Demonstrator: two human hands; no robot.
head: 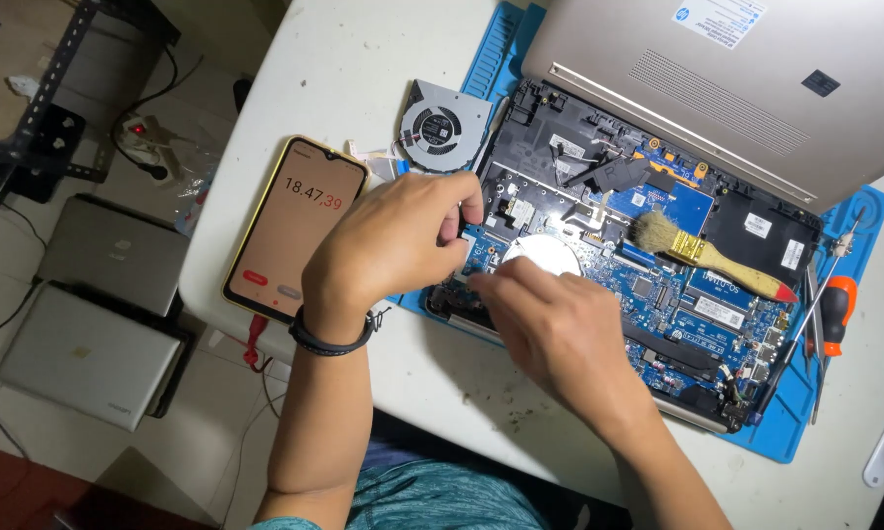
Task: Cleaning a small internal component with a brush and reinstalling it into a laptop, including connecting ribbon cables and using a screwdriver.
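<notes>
I am watching both hands working over the opened gold laptop chassis with its exposed blue circuit board (pixel 658 285), which is lying on the blue silicone repair mat (pixel 834 393) at the centre of the white table (pixel 364 59). My left hand (pixel 393 245) is curling its fingertips down onto the board's left end, pinching at a small part I cannot make out, while my right hand (pixel 560 329) is pressing close beside it, fingers meeting the same spot; the two hands are nearly touching, and whether either is actually gripping something is hidden by the knuckles. The risk I am judging here is a slip: fingers crowding bare components could be bending a connector or tearing a thin ribbon cable, and the white round disc (pixel 545 253) at 12 o'clock from the right hand could be getting nudged. At 3 o'clock from the hands, a wooden-handled bristle brush with a red tip (pixel 707 253) is resting across the board and could be shedding bristles into it. At 12 o'clock the loose grey cooling fan (pixel 440 126) is sitting off the mat's edge. At 9 o'clock a yellow-cased smartphone showing a timer (pixel 295 231) is lying close to the left wrist, where an elbow could be knocking it. At 3 o'clock, far out, an orange-handled screwdriver (pixel 832 314) and metal tweezers (pixel 815 304) are lying on the mat.
</notes>
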